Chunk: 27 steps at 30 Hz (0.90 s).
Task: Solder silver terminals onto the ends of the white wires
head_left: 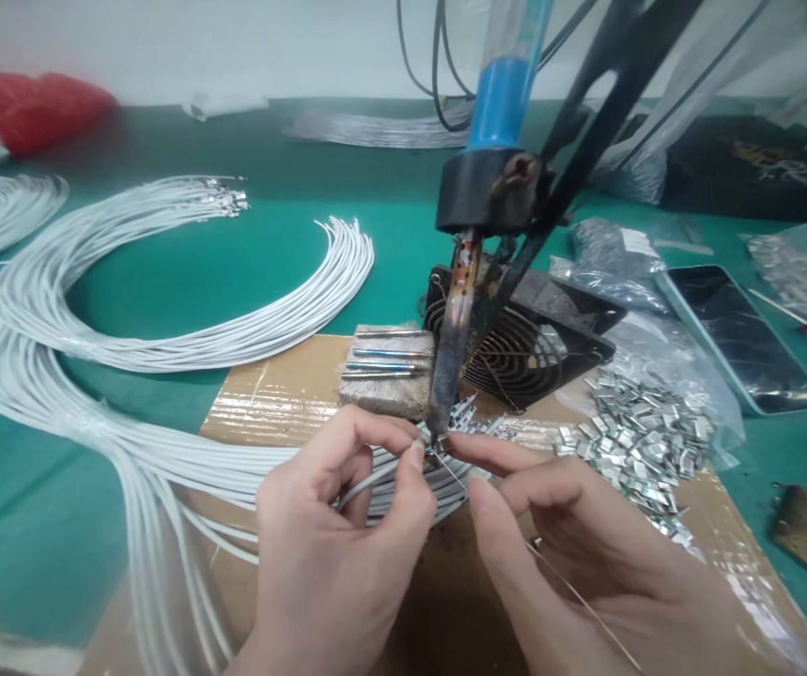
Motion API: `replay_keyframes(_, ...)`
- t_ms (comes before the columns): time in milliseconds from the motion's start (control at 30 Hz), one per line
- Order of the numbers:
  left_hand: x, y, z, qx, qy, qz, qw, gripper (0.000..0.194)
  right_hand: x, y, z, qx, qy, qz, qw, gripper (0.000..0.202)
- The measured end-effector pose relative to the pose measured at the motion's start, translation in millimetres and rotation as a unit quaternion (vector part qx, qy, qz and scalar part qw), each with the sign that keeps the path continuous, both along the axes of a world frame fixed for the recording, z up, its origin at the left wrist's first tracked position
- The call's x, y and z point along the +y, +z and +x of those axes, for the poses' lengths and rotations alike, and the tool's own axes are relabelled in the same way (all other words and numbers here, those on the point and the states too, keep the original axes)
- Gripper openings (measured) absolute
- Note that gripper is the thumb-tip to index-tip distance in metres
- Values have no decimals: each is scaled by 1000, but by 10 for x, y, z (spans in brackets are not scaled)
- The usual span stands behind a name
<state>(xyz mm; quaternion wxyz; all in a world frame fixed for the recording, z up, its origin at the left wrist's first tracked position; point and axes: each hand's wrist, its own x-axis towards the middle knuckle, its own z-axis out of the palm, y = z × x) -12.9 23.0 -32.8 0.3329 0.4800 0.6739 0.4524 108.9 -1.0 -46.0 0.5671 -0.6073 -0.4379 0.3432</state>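
Note:
My left hand [347,535] pinches the end of a white cable [369,483] between thumb and forefinger. Straight above those fingertips comes the tip of a blue-handled soldering iron [505,103], held in a black clamp. Thin solder wire [584,606] runs through my right hand [572,545], its front end reaching the cable end at the iron's tip. My right forefinger is beside a small metal piece there, which fingers and iron partly hide. Behind and below my fingers lies a bundle of white cables [198,465].
A loose pile of metal clips [643,437] spreads over cardboard [262,394] on the right. Behind the iron stands a black fan [508,343], with a grey block [385,390] left of it. A phone [748,338] lies far right; another cable bundle [234,352] curves behind.

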Motion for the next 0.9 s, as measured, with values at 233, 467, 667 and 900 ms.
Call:
replay_keyframes(233,-4,-21,-14,15,-17,11,1000,7,-11,26,-7,17,-5,-20,1000,24)
replay_keyframes(467,9,4,18,-12,-3,4,1000,8,-4,29,-6,14,-4,-10,1000,25)
replay_keyframes(667,-15,64,112,-45,45,-5,998,8,-7,34,-7,14,-4,-7,1000,25)
replay_keyframes(900,18,87,79,-18,26,11,999,6,1,14,-15,2,0,2,1000,25)
